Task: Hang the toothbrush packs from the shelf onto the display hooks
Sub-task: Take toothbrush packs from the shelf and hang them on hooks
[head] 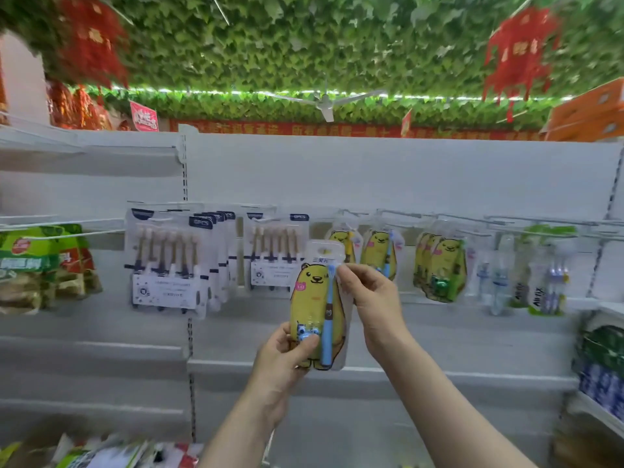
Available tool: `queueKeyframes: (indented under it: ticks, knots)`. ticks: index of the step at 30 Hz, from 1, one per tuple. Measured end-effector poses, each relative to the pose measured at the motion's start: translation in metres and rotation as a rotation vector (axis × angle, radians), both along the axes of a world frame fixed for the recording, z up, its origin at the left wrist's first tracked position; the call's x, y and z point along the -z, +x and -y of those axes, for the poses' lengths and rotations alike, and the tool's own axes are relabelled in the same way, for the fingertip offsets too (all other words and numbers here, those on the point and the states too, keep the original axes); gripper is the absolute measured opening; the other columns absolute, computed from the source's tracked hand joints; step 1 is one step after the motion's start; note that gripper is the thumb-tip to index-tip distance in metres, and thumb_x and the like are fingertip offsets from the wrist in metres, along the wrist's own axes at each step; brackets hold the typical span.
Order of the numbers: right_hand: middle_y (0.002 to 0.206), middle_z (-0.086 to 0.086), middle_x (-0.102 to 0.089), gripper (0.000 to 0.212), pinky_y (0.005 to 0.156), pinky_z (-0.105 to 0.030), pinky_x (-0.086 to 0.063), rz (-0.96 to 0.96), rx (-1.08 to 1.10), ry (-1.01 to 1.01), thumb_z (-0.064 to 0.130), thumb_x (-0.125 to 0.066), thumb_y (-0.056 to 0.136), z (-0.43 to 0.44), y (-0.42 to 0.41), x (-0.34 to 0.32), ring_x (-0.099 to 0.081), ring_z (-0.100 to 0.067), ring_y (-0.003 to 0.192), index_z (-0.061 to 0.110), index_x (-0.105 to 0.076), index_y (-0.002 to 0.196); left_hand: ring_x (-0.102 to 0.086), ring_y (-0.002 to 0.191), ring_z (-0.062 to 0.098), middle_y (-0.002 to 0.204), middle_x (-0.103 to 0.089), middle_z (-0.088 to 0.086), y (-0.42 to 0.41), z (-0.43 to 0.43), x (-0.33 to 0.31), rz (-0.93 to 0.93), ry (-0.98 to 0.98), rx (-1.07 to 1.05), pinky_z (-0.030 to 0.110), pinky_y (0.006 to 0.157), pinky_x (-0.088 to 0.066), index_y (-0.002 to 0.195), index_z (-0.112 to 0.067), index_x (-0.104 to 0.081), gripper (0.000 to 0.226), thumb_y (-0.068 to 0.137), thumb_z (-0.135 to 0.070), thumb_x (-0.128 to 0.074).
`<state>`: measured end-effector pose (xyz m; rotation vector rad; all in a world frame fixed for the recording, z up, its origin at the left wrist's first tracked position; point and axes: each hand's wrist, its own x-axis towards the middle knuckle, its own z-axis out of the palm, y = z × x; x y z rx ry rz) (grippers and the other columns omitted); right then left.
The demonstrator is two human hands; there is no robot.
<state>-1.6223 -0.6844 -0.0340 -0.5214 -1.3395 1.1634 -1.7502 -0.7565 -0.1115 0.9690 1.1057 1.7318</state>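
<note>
Head view showed the hanging step in hand. The left hand (287, 352) kept a pinching grip on the bottom of the toothbrush pack (315, 298) and the right hand (371, 295) on its upper edge, below the hooks (398, 214). Next, its top hole likely needed threading onto a hook tip.

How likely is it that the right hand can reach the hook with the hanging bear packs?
Probably yes: the right hand, pinching the top of the held pack, sits just below the hanging bear packs and their hook, with nothing visible between.
</note>
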Motion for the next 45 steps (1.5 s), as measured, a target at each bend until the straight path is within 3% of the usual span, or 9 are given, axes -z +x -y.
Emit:
queueKeyframes:
  ticks: [2, 5, 13, 18, 21, 27, 31, 38, 45]
  knots:
    - [0.087, -0.002, -0.075, 0.013, 0.073, -0.021, -0.054, -0.015, 0.042, 0.020, 0.021, -0.075, 0.087, -0.010, 0.039, -0.002, -0.068, -0.009, 0.082, 0.011, -0.075, 0.095, -0.070, 0.082, 0.016, 0.094, -0.076, 0.006, 0.036, -0.014, -0.002, -0.016, 0.002, 0.036, 0.028, 0.067, -0.053, 0.107, -0.010, -0.065, 0.024, 0.084, -0.007, -0.072]
    - [0.079, 0.003, -0.074, 0.009, 0.067, -0.017, -0.053, -0.037, 0.094, 0.030, 0.015, -0.074, 0.087, -0.024, 0.089, -0.004, -0.068, -0.004, 0.074, 0.009, -0.073, 0.094, -0.071, 0.083, 0.016, 0.096, -0.077, 0.005, 0.083, -0.032, -0.005, -0.023, 0.005, 0.080, 0.026, 0.065, -0.053, 0.109, -0.011, -0.064, 0.024, 0.086, -0.008, -0.071]
    - [0.078, -0.002, -0.070, 0.001, 0.063, -0.017, -0.051, 0.044, 0.104, 0.074, 0.015, -0.075, 0.087, -0.067, 0.159, -0.020, -0.062, -0.007, 0.069, 0.015, -0.074, 0.087, -0.071, 0.094, 0.021, 0.102, -0.076, 0.005, 0.150, -0.062, -0.011, 0.011, 0.035, 0.089, 0.036, 0.083, -0.055, 0.113, -0.015, -0.064, 0.027, 0.087, -0.014, -0.069]
    - [0.080, -0.003, -0.071, 0.011, 0.061, -0.015, -0.049, 0.089, 0.084, 0.076, 0.018, -0.075, 0.088, -0.089, 0.157, -0.034, -0.061, -0.003, 0.066, 0.009, -0.075, 0.094, -0.068, 0.098, 0.026, 0.109, -0.074, 0.010, 0.156, -0.074, -0.023, 0.046, 0.038, 0.034, 0.046, 0.093, -0.051, 0.114, -0.014, -0.064, 0.032, 0.083, -0.017, -0.072]
    - [0.078, -0.002, -0.069, 0.014, 0.057, -0.012, -0.047, 0.078, 0.080, 0.076, 0.017, -0.074, 0.089, -0.101, 0.152, -0.039, -0.058, 0.001, 0.060, 0.006, -0.075, 0.097, -0.068, 0.094, 0.022, 0.106, -0.075, 0.008, 0.155, -0.085, -0.027, 0.041, 0.045, 0.013, 0.041, 0.084, -0.051, 0.111, -0.015, -0.064, 0.024, 0.088, -0.015, -0.070]
    - [0.082, -0.002, -0.072, 0.014, 0.066, -0.021, -0.049, 0.064, 0.081, 0.012, 0.020, -0.075, 0.087, -0.124, 0.144, -0.037, -0.061, -0.008, 0.070, 0.008, -0.076, 0.095, -0.069, 0.093, 0.024, 0.102, -0.076, 0.007, 0.148, -0.105, -0.028, 0.057, 0.047, 0.005, 0.034, 0.072, -0.052, 0.113, -0.014, -0.064, 0.026, 0.088, -0.016, -0.070]
    - [0.084, 0.000, -0.071, 0.019, 0.067, -0.021, -0.049, 0.065, 0.058, 0.009, 0.021, -0.075, 0.087, -0.137, 0.140, -0.036, -0.061, -0.009, 0.074, 0.007, -0.075, 0.099, -0.070, 0.094, 0.021, 0.103, -0.076, 0.005, 0.142, -0.122, -0.028, 0.061, 0.065, 0.001, 0.034, 0.077, -0.052, 0.112, -0.018, -0.064, 0.024, 0.089, -0.013, -0.069]
    - [0.087, -0.004, -0.073, 0.011, 0.085, -0.042, -0.053, 0.013, 0.016, 0.086, 0.025, -0.079, 0.081, -0.159, 0.138, -0.028, -0.065, -0.019, 0.086, 0.017, -0.078, 0.087, -0.069, 0.106, 0.024, 0.105, -0.076, 0.003, 0.128, -0.156, -0.022, -0.034, 0.108, 0.073, 0.044, 0.098, -0.052, 0.116, -0.017, -0.064, 0.027, 0.090, -0.012, -0.068]
    - [0.085, -0.008, -0.072, 0.014, 0.080, -0.040, -0.051, 0.018, 0.056, 0.217, 0.030, -0.079, 0.075, -0.171, 0.138, -0.029, -0.061, -0.022, 0.083, 0.018, -0.078, 0.082, -0.068, 0.106, 0.027, 0.108, -0.074, 0.011, 0.119, -0.188, -0.017, 0.031, 0.198, 0.153, 0.036, 0.087, -0.054, 0.114, -0.010, -0.066, 0.038, 0.076, -0.012, -0.071]
